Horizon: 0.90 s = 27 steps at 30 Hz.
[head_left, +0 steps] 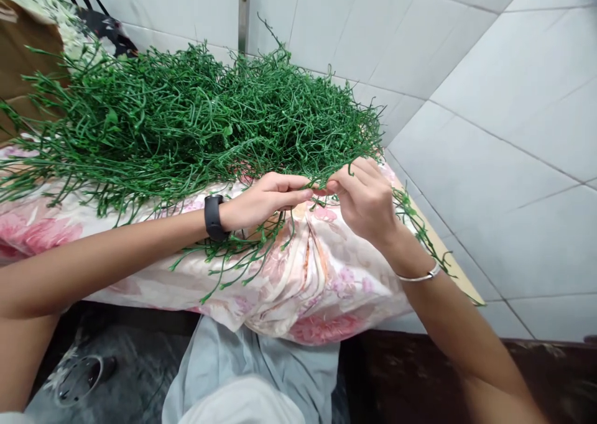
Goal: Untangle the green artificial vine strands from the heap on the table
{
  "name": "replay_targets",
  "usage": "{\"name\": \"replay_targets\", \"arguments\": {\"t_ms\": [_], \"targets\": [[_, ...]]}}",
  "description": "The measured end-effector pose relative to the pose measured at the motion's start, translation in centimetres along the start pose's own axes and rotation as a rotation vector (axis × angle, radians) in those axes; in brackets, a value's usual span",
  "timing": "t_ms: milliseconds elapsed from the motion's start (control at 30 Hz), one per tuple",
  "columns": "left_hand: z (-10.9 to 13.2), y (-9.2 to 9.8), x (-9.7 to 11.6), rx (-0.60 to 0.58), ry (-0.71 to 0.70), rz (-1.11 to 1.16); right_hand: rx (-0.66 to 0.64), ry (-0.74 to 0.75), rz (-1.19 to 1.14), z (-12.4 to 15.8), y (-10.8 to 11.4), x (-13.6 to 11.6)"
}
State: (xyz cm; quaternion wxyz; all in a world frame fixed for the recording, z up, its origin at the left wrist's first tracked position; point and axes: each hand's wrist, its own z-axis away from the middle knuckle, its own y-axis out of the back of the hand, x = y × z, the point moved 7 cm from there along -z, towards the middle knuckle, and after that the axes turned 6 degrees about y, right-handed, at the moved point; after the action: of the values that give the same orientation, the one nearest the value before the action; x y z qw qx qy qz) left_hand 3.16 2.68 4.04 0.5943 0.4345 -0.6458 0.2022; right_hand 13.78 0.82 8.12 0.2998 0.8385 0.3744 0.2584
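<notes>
Good handling starts with the broad pile of green stems (pixel 186 113): work clear of its near edge, since such tangled sprays seem likely to catch and drag on one another. The loose spray (pixel 242 259) on the pile's near side deserves similar care; its branching ends could snag on the floral cloth (pixel 354 281) beneath. Of the two hands, the left (pixel 265 201) would serve best as a steady holder and the right (pixel 366 203) for finer turning or pulling, in short, gentle movements, because a stem this slender probably bends or slips when squeezed hard.

The pile stretches across much of the counter (pixel 433 234). Both hands meet in front of the pile's near edge, toward its right end. The left hand points rightward along that edge, thumb and fingers pressed together on a thin strand (pixel 321 181); the right hand is curled, its thumb and forefinger pinching there too, close beside the left fingertips. The thin strand lies between the fingertips, just before the pile. Fingers cover part of it, so I cannot tell whether it joins the pile or the loose spray.
</notes>
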Motion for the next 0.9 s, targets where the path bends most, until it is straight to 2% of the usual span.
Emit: {"name": "replay_targets", "arguments": {"t_ms": [100,167,200,300,333,367,400,500,667,767,833,867,900], "targets": [[0.2,0.1,0.1,0.053,-0.033,-0.04,0.044,-0.043,-0.021,-0.3,0.1,0.2],[0.4,0.5,0.0,0.109,-0.06,-0.082,0.102,-0.104,-0.047,-0.1,0.8,1.5],[0.6,0.9,-0.2,0.158,-0.059,-0.104,0.161,-0.151,-0.07,0.2,1.5,2.6],[0.8,2.6,-0.7,0.353,-0.022,-0.137,0.495,-0.37,-0.159,2.1,4.7,6.5],[0.8,3.1,-0.5,0.401,-0.035,-0.131,0.526,-0.443,-0.154,2.5,5.1,7.4],[0.7,3.4,-0.2,0.416,-0.061,-0.116,0.489,-0.478,-0.152,2.5,5.0,7.8],[0.5,3.8,0.3,0.425,-0.096,-0.099,0.383,-0.472,-0.157,2.1,4.4,7.7],[0.1,5.2,2.0,0.464,-0.175,-0.064,0.166,-0.379,-0.154,0.9,2.4,6.0],[0.7,9.4,5.7,0.594,-0.346,0.026,-0.024,-0.376,-0.128,0.7,-0.4,5.4],[0.5,10.9,8.0,0.564,-0.352,0.074,-0.087,-0.404,-0.061,1.4,-1.4,6.2],[-0.1,12.4,9.5,0.599,-0.32,0.067,-0.085,-0.438,-0.035,1.8,-1.5,6.7],[-0.5,13.4,10.7,0.604,-0.34,0.008,-0.086,-0.456,-0.034,1.9,-1.6,6.9],[-0.7,14.9,12.4,0.652,-0.449,-0.066,-0.091,-0.473,-0.039,2.0,-1.7,7.0]]}}
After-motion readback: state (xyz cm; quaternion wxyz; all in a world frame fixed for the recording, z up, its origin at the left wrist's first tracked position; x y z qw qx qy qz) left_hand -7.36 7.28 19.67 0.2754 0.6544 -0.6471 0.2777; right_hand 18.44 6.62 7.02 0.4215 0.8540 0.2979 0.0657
